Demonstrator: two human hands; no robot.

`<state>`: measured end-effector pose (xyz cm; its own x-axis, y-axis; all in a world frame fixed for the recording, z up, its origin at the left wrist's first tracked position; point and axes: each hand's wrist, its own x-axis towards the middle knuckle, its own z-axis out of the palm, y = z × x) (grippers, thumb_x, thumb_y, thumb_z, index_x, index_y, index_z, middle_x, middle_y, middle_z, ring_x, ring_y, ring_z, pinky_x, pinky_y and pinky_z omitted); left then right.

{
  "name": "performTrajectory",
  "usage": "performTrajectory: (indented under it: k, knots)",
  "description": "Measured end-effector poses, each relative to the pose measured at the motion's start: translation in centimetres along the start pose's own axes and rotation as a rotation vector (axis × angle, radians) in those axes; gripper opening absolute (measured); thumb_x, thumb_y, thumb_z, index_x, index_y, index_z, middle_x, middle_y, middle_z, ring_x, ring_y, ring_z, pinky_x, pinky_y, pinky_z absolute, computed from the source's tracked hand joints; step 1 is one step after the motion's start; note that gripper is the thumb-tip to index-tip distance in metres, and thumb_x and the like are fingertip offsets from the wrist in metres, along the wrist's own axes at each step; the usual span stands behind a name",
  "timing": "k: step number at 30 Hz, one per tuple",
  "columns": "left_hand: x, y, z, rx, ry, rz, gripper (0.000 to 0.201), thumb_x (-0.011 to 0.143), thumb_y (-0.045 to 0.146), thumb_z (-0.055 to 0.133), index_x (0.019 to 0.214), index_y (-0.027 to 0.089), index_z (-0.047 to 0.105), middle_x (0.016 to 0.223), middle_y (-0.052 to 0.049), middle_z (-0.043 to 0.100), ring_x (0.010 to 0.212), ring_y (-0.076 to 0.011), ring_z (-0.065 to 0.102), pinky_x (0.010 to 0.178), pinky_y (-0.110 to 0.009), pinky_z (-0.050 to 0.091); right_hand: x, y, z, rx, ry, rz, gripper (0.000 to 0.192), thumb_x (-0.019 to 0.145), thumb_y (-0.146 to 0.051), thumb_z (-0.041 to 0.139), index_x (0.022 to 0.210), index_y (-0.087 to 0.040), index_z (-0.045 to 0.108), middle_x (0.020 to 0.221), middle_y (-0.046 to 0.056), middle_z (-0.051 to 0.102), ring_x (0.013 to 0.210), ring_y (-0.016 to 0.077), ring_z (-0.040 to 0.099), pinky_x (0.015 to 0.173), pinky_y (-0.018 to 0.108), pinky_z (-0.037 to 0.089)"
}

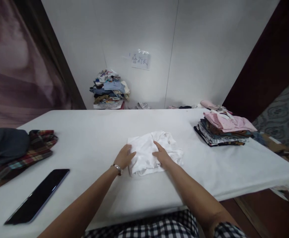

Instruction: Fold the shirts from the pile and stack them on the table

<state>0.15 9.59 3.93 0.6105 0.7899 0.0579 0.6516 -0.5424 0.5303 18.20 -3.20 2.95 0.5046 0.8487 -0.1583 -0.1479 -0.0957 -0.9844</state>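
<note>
A white shirt (144,148), folded into a rough, wrinkled rectangle, lies on the white-covered table in front of me. At its left edge rests my left hand (124,157), with a metal band on the wrist. Its thumb is spread over the cloth and its fingers lie along the border. My right hand (162,155) presses on the shirt's middle, thumb and fingers apart. Farther right, the shirt's collar end (168,137) looks bunched and loose.
On the right stands a stack of folded clothes (224,130). To the left lie a plaid shirt (41,145), a grey-blue garment (7,143) and a black-screened phone (37,196). Behind the white table (90,132) rises a clothes pile (109,89) by a wall sign (141,60).
</note>
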Motion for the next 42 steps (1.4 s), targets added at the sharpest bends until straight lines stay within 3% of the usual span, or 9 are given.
performTrajectory:
  k: [4,10,15,21,25,29,37,39,42]
  knots:
    - [-0.6,0.1,-0.2,-0.026,0.019,-0.005,0.058,0.085,0.049,0.045,0.133,0.015,0.048,0.149,-0.012,0.041,0.138,-0.0244,0.036,0.114,-0.038,0.031,0.1,0.5,0.8,-0.035,-0.071,-0.090,0.078,0.062,-0.011,0.057,0.137,-0.030,0.046,0.135,0.000,0.055,0.115,0.0225,0.057,0.095,0.037,0.048]
    - [-1.6,0.1,1.6,0.084,0.041,0.039,0.056,0.083,0.044,0.051,0.131,0.014,0.051,0.150,-0.014,0.039,0.139,-0.0273,0.033,0.115,-0.043,0.027,0.0,1.1,1.5,-0.037,-0.057,0.024,0.080,0.065,-0.012,0.058,0.141,-0.028,0.041,0.127,0.004,0.061,0.098,0.0211,0.064,0.082,0.035,0.053]
    - [-1.2,0.1,0.9,0.124,0.019,0.022,0.054,0.084,0.045,0.051,0.129,0.016,0.054,0.148,-0.013,0.041,0.138,-0.0278,0.036,0.113,-0.043,0.031,-0.2,0.3,-2.2,-0.137,0.030,-0.068,0.063,0.072,-0.025,0.063,0.133,-0.024,0.051,0.124,0.007,0.063,0.089,0.0197,0.065,0.076,0.034,0.054]
    - [0.8,5.0,-0.6,0.132,0.091,0.186,0.047,0.087,0.045,0.048,0.124,0.018,0.058,0.144,-0.011,0.047,0.136,-0.0274,0.038,0.113,-0.045,0.029,-2.4,-1.1,-8.3,-0.638,0.264,-0.390,0.035,0.081,-0.031,0.054,0.113,-0.021,0.067,0.116,0.009,0.067,0.105,0.0251,0.061,0.094,0.044,0.046]
    - [1.9,8.7,1.6,0.186,-0.019,0.362,0.044,0.086,0.043,0.052,0.123,0.020,0.058,0.145,-0.011,0.046,0.136,-0.0287,0.037,0.114,-0.049,0.023,-3.6,0.4,-8.6,-0.896,0.112,-0.476,0.037,0.084,-0.033,0.057,0.119,-0.023,0.064,0.127,0.010,0.062,0.122,0.0280,0.051,0.106,0.049,0.034]
    - [2.3,8.6,4.2,0.245,-0.177,0.327,0.047,0.087,0.044,0.050,0.129,0.023,0.054,0.149,-0.009,0.040,0.141,-0.0302,0.029,0.115,-0.054,0.018,-3.6,1.4,-8.3,-1.019,0.030,-0.502,0.035,0.086,-0.030,0.056,0.119,-0.022,0.064,0.132,0.012,0.057,0.129,0.0292,0.045,0.106,0.050,0.030]
    - [6.1,7.2,2.1,0.198,-0.155,0.206,0.052,0.093,0.045,0.034,0.133,0.018,0.051,0.147,-0.008,0.044,0.136,-0.0198,0.038,0.113,-0.034,0.028,-4.3,-0.1,-8.8,-0.718,0.164,-0.549,0.028,0.082,-0.031,0.059,0.107,-0.023,0.069,0.125,0.011,0.062,0.125,0.0291,0.049,0.107,0.049,0.034]
    - [7.8,6.9,0.9,0.211,-0.129,0.189,0.052,0.092,0.044,0.037,0.134,0.017,0.049,0.148,-0.008,0.043,0.137,-0.0209,0.036,0.114,-0.034,0.026,-6.1,-0.7,-8.6,-0.515,0.221,-0.418,0.033,0.082,-0.036,0.060,0.112,-0.023,0.065,0.116,0.010,0.066,0.111,0.0277,0.059,0.097,0.047,0.045]
    - [10.0,6.1,-0.1,0.236,-0.162,0.169,0.056,0.085,0.043,0.049,0.135,0.019,0.048,0.148,-0.008,0.043,0.138,-0.0250,0.035,0.114,-0.037,0.027,-9.8,-0.9,-7.9,-0.142,0.144,0.043,0.049,0.079,-0.044,0.064,0.121,-0.021,0.055,0.101,0.010,0.069,0.078,0.0235,0.068,0.065,0.040,0.057]
